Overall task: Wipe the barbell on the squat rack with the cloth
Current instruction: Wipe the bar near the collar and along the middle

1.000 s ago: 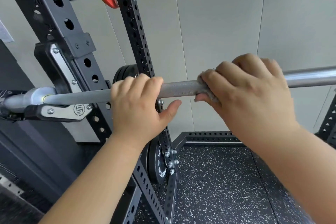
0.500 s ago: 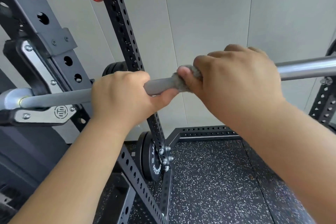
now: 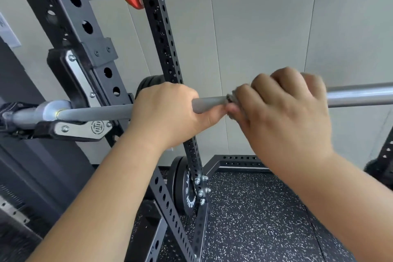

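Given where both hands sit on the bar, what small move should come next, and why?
Probably slide the right hand and cloth rightward along the barbell. The cloth almost meets the left hand, which grips the barbell, leaving little room leftward.

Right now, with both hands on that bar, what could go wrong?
The right hand, gripping the cloth, sits almost against the left hand on the barbell; a push leftward would likely jam into that thumb. The stretch under the left hand may go unwiped unless it shifts.
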`<action>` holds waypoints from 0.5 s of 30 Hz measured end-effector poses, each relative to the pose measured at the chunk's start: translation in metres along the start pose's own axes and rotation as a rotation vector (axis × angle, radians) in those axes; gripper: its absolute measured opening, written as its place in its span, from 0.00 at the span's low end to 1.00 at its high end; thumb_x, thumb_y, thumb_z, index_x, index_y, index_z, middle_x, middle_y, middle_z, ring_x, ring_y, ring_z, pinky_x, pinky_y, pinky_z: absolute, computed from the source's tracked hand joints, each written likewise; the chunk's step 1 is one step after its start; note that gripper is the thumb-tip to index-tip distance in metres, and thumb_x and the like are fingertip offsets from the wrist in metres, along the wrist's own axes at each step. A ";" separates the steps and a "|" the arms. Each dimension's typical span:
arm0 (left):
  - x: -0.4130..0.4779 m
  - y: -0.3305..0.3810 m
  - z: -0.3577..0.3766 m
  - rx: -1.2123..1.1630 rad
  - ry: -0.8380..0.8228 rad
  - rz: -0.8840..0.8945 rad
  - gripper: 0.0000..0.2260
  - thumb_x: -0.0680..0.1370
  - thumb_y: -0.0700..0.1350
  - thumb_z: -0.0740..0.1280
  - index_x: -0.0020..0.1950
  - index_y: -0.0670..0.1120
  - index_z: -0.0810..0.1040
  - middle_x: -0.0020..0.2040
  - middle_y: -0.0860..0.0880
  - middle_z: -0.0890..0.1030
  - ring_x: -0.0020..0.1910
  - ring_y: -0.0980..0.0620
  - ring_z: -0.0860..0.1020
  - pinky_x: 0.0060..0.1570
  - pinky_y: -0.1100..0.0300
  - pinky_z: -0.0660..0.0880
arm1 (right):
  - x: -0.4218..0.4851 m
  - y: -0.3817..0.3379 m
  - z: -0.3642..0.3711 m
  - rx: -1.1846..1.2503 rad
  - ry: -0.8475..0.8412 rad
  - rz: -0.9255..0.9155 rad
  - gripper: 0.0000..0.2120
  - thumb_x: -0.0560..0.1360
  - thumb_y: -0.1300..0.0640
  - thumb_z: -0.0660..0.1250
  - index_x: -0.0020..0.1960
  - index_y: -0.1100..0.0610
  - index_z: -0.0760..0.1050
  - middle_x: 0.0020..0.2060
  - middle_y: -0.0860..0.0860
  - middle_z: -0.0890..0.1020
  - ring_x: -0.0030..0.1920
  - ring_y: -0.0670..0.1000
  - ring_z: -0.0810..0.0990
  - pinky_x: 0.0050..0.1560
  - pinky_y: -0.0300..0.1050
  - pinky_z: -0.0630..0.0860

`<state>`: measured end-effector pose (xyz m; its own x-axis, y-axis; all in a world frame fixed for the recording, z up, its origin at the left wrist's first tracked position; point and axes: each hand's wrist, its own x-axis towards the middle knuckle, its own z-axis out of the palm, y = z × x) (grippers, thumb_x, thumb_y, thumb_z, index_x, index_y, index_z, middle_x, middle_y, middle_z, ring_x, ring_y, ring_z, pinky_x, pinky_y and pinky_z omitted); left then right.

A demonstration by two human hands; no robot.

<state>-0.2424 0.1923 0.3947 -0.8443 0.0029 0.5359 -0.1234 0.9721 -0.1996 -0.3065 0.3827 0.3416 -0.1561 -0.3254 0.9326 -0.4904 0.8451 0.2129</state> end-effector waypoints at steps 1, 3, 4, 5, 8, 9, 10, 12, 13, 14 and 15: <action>-0.002 -0.001 0.002 0.006 0.029 0.002 0.40 0.70 0.83 0.42 0.31 0.49 0.72 0.26 0.53 0.75 0.27 0.53 0.75 0.30 0.59 0.71 | 0.000 0.003 -0.001 0.019 -0.007 -0.036 0.23 0.86 0.41 0.54 0.44 0.54 0.77 0.37 0.52 0.78 0.43 0.61 0.77 0.44 0.55 0.65; -0.004 -0.003 0.003 -0.003 0.048 -0.002 0.37 0.71 0.80 0.42 0.32 0.50 0.71 0.26 0.53 0.74 0.28 0.53 0.74 0.31 0.59 0.70 | 0.006 0.018 -0.007 0.079 -0.097 0.023 0.25 0.86 0.41 0.52 0.41 0.53 0.76 0.35 0.51 0.78 0.41 0.60 0.75 0.43 0.52 0.63; -0.004 -0.003 0.004 -0.004 0.052 -0.001 0.37 0.70 0.79 0.41 0.32 0.50 0.71 0.26 0.53 0.74 0.28 0.52 0.74 0.31 0.58 0.70 | 0.009 0.026 -0.011 0.091 -0.130 0.110 0.26 0.86 0.41 0.51 0.38 0.53 0.74 0.33 0.51 0.77 0.39 0.59 0.73 0.42 0.51 0.62; -0.004 -0.002 0.005 -0.001 0.063 0.005 0.36 0.70 0.79 0.41 0.32 0.50 0.71 0.26 0.53 0.73 0.28 0.52 0.74 0.32 0.58 0.70 | 0.010 0.029 -0.013 0.075 -0.125 0.194 0.26 0.85 0.42 0.51 0.36 0.54 0.72 0.31 0.51 0.76 0.38 0.58 0.71 0.41 0.51 0.62; -0.004 -0.001 0.009 0.013 0.107 -0.002 0.36 0.70 0.79 0.41 0.31 0.50 0.71 0.26 0.53 0.72 0.27 0.53 0.73 0.31 0.58 0.68 | 0.003 0.013 -0.012 -0.010 -0.016 0.245 0.24 0.85 0.45 0.52 0.37 0.54 0.74 0.32 0.52 0.77 0.41 0.60 0.74 0.46 0.53 0.63; -0.004 -0.001 0.009 0.009 0.115 -0.010 0.36 0.70 0.79 0.41 0.31 0.49 0.70 0.25 0.53 0.72 0.27 0.53 0.72 0.31 0.59 0.67 | -0.003 0.006 -0.009 -0.033 0.015 0.197 0.22 0.85 0.46 0.54 0.40 0.54 0.76 0.35 0.52 0.78 0.44 0.61 0.76 0.48 0.54 0.64; -0.005 0.000 0.010 0.004 0.123 -0.017 0.36 0.70 0.79 0.41 0.31 0.49 0.70 0.25 0.53 0.72 0.26 0.53 0.72 0.30 0.59 0.66 | -0.008 0.002 -0.007 -0.042 0.025 0.132 0.21 0.86 0.45 0.54 0.42 0.55 0.77 0.38 0.52 0.79 0.46 0.61 0.77 0.50 0.56 0.65; -0.005 0.000 0.011 -0.001 0.140 -0.025 0.36 0.70 0.79 0.42 0.30 0.49 0.70 0.24 0.53 0.71 0.25 0.53 0.71 0.30 0.59 0.63 | -0.010 0.009 -0.008 -0.029 -0.006 0.007 0.22 0.86 0.43 0.54 0.45 0.55 0.78 0.40 0.52 0.79 0.47 0.61 0.78 0.50 0.57 0.66; -0.006 0.001 0.011 0.002 0.146 -0.027 0.36 0.70 0.79 0.42 0.30 0.49 0.70 0.24 0.53 0.71 0.25 0.53 0.70 0.30 0.60 0.62 | -0.007 0.017 -0.010 -0.005 -0.033 -0.019 0.23 0.86 0.41 0.54 0.45 0.54 0.77 0.39 0.51 0.79 0.46 0.61 0.77 0.48 0.56 0.66; -0.006 0.001 0.012 0.007 0.150 -0.028 0.36 0.70 0.79 0.42 0.30 0.49 0.70 0.24 0.53 0.71 0.25 0.53 0.70 0.29 0.60 0.62 | -0.002 0.025 -0.013 0.018 -0.076 -0.001 0.25 0.86 0.39 0.53 0.42 0.54 0.76 0.37 0.51 0.79 0.44 0.60 0.77 0.46 0.55 0.65; -0.005 0.001 0.013 0.014 0.152 -0.028 0.36 0.70 0.79 0.42 0.30 0.49 0.70 0.24 0.53 0.71 0.25 0.54 0.70 0.29 0.60 0.62 | 0.003 0.032 -0.015 0.045 -0.114 0.048 0.26 0.85 0.38 0.52 0.39 0.53 0.74 0.35 0.51 0.78 0.42 0.60 0.75 0.44 0.54 0.64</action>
<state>-0.2446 0.1902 0.3811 -0.7517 0.0128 0.6594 -0.1536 0.9689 -0.1940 -0.3102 0.4152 0.3557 -0.2755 -0.3332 0.9017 -0.5179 0.8417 0.1528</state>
